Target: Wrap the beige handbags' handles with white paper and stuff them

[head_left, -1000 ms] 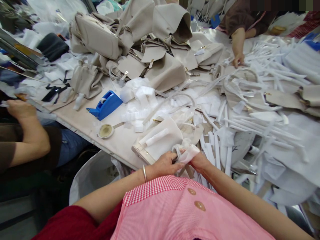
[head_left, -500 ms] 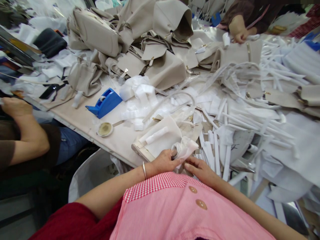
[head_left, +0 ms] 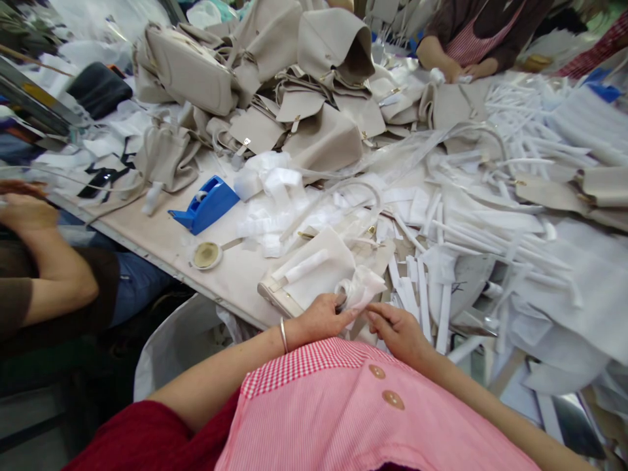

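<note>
My left hand (head_left: 321,318) is closed around the near end of a crumpled white wrapping bundle (head_left: 366,286), its thumb pointing right. Just to the right, my right hand (head_left: 398,330) has its fingers curled in a pinch beside the bundle's lower edge; what is between the fingertips, if anything, is hidden. Beyond my hands lies a pale beige handbag (head_left: 279,297) at the table edge, with white padding on it. A clear looped strap cover (head_left: 353,184) arches over the wrapping behind the bag.
A blue tape dispenser (head_left: 216,204) and a tape roll (head_left: 207,254) lie on the left. Beige bags (head_left: 324,134) are piled behind. White strips (head_left: 444,294) cover the right side. A white bin (head_left: 167,343) stands below the edge. Co-workers' hands (head_left: 449,69) are across and at left.
My right hand has drawn slightly up and its fingers have curled more. My left hand stays on the bundle. The co-worker across has brought both hands together over a bag.
</note>
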{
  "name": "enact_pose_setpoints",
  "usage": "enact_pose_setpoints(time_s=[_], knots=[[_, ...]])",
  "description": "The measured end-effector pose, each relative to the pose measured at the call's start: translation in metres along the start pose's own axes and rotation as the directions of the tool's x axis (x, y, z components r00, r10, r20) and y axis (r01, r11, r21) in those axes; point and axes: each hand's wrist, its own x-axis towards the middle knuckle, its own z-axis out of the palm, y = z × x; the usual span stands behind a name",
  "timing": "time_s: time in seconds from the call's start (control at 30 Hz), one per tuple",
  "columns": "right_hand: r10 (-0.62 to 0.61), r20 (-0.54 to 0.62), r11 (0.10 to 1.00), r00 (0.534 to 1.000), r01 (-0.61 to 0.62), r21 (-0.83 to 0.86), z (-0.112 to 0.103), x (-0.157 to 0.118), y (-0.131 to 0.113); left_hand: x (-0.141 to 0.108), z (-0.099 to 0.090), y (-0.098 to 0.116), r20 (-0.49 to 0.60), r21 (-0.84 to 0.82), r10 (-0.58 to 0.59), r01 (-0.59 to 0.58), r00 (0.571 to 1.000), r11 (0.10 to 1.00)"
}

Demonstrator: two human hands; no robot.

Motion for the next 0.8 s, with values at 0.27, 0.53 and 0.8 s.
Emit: enact_pose_setpoints(time_s=[0.27,0.53,0.8], knots=[[-0.459,0.314,0.787,0.831,0.544,-0.290,-0.030,0.009,-0.034,0.002,-0.001,-0.001,0.027,0.070,0.047,-0.049,0.999,0.996],[-0.571,0.366,0.544,0.735,0.673,-0.502,-0.018,0.057,-0.060,0.005,0.010,-0.019,0.054,0.024,0.107,-0.109,0.993,0.994],[-0.526,0.324,0.677,0.786,0.618,-0.400,-0.006,0.066,-0.039,0.000,0.005,-0.018,0.125,0.031,0.100,-0.105,0.987,0.994]])
